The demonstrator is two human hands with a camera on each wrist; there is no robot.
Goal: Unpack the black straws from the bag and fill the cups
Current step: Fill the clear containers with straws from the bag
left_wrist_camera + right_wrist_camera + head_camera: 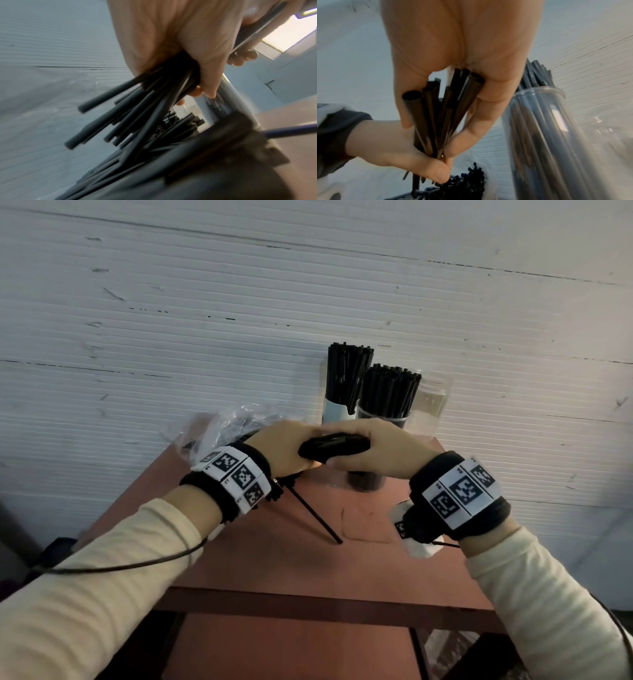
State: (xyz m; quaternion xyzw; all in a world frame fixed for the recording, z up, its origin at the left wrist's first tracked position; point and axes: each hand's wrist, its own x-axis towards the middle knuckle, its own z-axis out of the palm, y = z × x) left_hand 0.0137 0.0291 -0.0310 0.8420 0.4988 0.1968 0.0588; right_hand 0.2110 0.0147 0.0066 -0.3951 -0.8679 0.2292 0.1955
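Observation:
A bundle of black straws (334, 445) lies sideways between my two hands above the table. My left hand (284, 446) grips one end of the straws (130, 112), and my right hand (370, 450) grips the other end (440, 113). A clear plastic bag (226, 422) with more straws (467, 185) lies at the back left. Behind my hands stand a white cup (337, 409) and a clear cup (382, 419), both packed with black straws. A third clear cup (430, 402) to their right looks empty.
One loose black straw (315, 513) lies on the reddish-brown table (274, 559). A white crumpled paper (419, 546) sits under my right wrist. A ribbed white wall (205, 302) rises right behind the cups. A cable (137, 563) runs from my left wrist.

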